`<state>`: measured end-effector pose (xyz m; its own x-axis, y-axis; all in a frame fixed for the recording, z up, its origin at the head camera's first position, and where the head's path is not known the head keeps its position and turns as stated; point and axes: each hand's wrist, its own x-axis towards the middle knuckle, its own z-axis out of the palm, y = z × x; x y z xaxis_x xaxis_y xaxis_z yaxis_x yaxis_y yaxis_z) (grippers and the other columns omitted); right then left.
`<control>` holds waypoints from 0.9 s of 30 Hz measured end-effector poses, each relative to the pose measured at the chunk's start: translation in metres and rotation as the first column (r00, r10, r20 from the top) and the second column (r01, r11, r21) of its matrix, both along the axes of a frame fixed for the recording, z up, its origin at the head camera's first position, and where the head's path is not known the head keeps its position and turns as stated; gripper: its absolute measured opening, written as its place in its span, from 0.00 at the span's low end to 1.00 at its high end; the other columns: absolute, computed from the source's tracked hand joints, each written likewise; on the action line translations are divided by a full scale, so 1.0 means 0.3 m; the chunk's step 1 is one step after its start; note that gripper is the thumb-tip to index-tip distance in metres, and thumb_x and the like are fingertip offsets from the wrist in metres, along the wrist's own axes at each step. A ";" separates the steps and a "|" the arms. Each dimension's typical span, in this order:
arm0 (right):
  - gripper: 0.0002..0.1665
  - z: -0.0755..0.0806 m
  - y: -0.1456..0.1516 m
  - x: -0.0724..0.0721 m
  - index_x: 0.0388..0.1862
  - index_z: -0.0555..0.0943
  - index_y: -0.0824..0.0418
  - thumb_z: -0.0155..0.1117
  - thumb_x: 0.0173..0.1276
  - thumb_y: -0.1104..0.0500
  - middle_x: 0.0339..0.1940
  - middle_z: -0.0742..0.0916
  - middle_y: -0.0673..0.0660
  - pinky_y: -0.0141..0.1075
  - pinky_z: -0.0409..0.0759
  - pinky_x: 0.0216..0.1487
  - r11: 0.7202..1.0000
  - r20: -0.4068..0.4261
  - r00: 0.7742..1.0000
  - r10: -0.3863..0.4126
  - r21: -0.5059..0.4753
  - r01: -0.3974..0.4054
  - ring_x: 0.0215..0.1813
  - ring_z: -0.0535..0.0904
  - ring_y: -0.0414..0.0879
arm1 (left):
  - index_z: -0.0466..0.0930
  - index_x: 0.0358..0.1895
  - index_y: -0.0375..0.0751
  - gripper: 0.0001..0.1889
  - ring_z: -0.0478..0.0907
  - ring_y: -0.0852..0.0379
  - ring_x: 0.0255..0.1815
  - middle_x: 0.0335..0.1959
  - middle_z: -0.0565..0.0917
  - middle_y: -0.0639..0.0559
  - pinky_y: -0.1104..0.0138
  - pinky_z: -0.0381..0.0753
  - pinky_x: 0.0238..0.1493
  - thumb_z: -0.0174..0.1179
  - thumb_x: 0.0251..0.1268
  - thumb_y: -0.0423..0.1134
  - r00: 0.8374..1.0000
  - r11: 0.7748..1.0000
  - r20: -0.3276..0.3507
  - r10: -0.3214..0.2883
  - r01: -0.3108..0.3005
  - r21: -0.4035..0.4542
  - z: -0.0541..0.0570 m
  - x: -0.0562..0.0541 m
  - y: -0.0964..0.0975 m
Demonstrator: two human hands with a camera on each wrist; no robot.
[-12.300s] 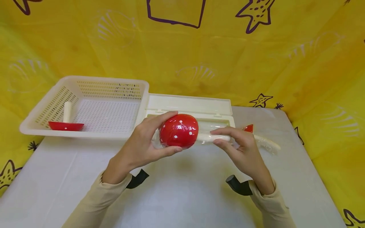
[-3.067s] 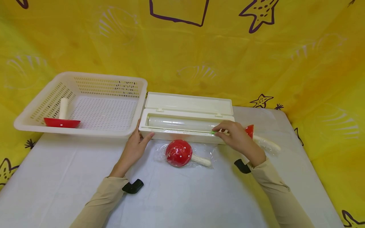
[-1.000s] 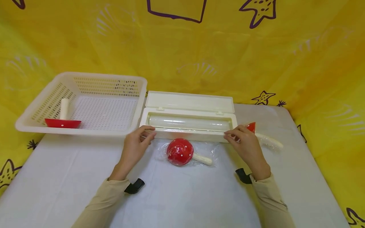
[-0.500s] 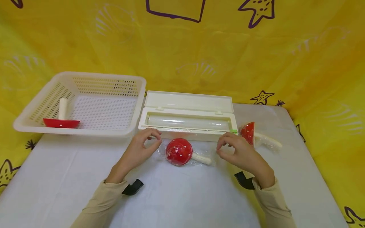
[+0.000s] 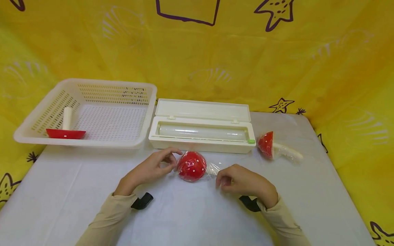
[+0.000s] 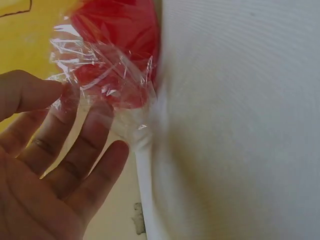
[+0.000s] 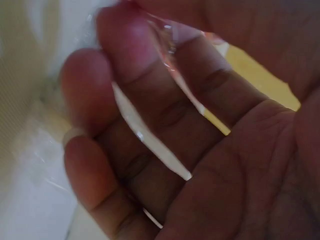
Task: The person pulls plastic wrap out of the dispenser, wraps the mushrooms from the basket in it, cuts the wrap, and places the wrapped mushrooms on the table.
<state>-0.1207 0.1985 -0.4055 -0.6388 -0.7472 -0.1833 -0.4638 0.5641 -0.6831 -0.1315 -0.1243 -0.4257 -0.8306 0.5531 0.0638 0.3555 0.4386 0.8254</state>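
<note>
Your left hand (image 5: pixel 155 166) pinches film (image 6: pixel 107 70) on the mushroom (image 5: pixel 191 167).
Your right hand (image 5: pixel 243 181) is apart; its hold I cannot tell.

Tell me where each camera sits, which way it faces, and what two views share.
Head: worn on the head, facing forward and down at the basket and white box; both sleeves, left hand and right hand show.
Left wrist: on that wrist, facing clear film and the red cap; palm and fingers show.
Right wrist: on that wrist, facing curled fingers and palm, which nearly fill it.
Shared: head and left wrist both show the red cap.
</note>
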 end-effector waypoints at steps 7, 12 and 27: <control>0.05 -0.028 -0.034 0.006 0.38 0.87 0.57 0.69 0.63 0.63 0.26 0.84 0.43 0.26 0.76 0.35 0.999 -0.023 1.000 0.011 0.049 -0.010 0.30 0.73 0.31 | 0.81 0.35 0.46 0.10 0.78 0.63 0.38 0.32 0.83 0.56 0.69 0.79 0.49 0.56 0.63 0.25 0.999 0.996 -0.008 -0.046 0.045 -0.081 -0.020 0.003 0.001; 0.04 -0.010 -0.039 -0.007 0.36 0.86 0.55 0.71 0.64 0.57 0.29 0.86 0.45 0.30 0.79 0.36 0.983 -0.179 0.968 -0.178 -0.069 0.168 0.32 0.76 0.36 | 0.79 0.35 0.47 0.08 0.77 0.65 0.37 0.32 0.83 0.60 0.69 0.79 0.46 0.56 0.65 0.28 0.999 0.991 -0.021 -0.033 0.030 -0.131 -0.018 0.008 0.011; 0.10 -0.030 -0.093 0.038 0.42 0.86 0.58 0.73 0.62 0.58 0.37 0.88 0.48 0.33 0.81 0.48 0.996 -0.117 0.993 0.022 0.085 -0.012 0.40 0.80 0.37 | 0.71 0.69 0.59 0.29 0.71 0.63 0.32 0.29 0.75 0.60 0.69 0.74 0.34 0.66 0.64 0.50 0.993 0.959 -0.074 0.089 -0.105 -0.263 -0.007 0.039 0.068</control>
<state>-0.1092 0.1705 -0.4145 -0.6472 -0.7431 -0.1702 -0.5480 0.6086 -0.5739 -0.1197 -0.1038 -0.4276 -0.8803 0.4738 -0.0229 0.3459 0.6742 0.6526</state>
